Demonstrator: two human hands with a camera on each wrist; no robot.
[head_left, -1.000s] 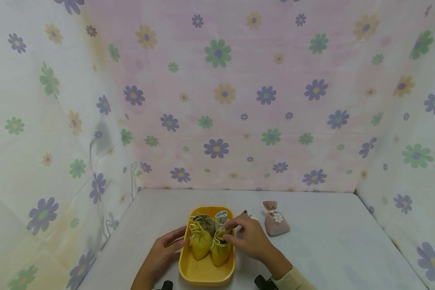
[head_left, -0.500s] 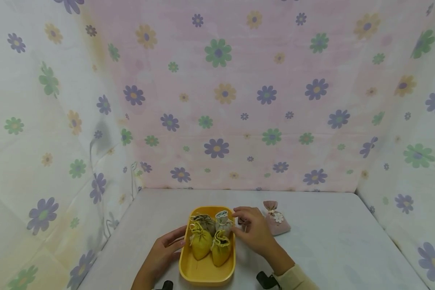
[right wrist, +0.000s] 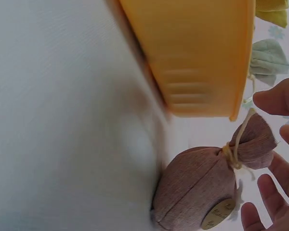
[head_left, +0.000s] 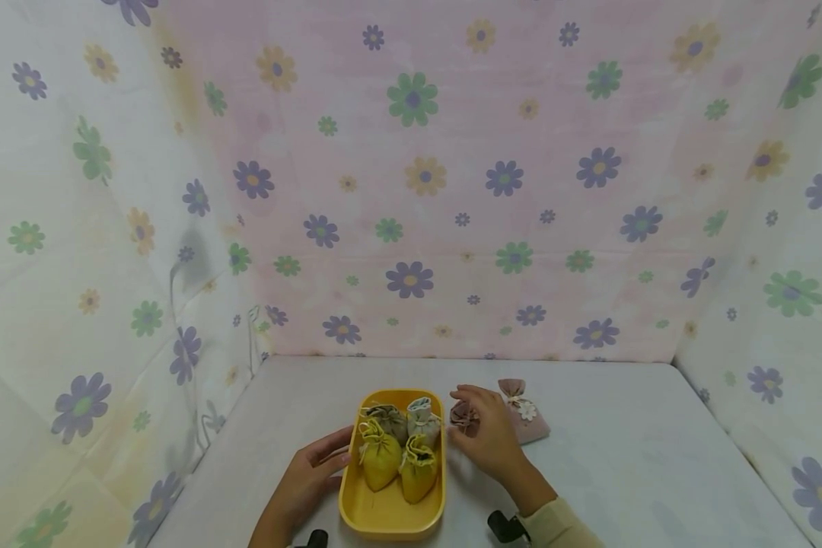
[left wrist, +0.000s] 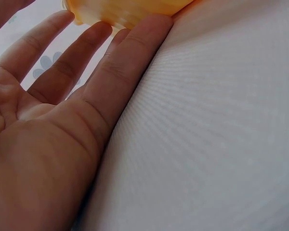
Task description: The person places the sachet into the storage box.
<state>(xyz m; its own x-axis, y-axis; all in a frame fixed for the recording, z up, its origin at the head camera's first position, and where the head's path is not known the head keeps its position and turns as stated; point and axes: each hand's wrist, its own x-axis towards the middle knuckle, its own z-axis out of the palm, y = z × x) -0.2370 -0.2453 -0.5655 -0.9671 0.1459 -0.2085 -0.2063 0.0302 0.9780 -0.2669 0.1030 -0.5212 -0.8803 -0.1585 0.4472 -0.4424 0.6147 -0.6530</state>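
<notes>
A yellow tray (head_left: 390, 521) holds several small drawstring pouches: two yellow pouches (head_left: 380, 463) in front, an olive pouch (head_left: 387, 423) and a pale grey pouch (head_left: 425, 426) behind. My left hand (head_left: 307, 479) rests its extended fingertips against the tray's left side, palm showing in the left wrist view. To the right of the tray, my right hand (head_left: 492, 441) spreads its fingers and thumb around the gathered neck of a brown pouch (right wrist: 195, 185). A gap shows between thumb and neck. That pouch stands upright on the table, tied with cream cord and bearing an oval tag.
A pink pouch (head_left: 529, 430) with a white flower lies beyond my right hand. White cloth covers the table (head_left: 657, 457). Flower-printed curtains (head_left: 452, 304) close off the back and both sides.
My right hand has left the front yellow pouch in the tray and moved right and back to the brown pouch. The left hand has stayed at the tray.
</notes>
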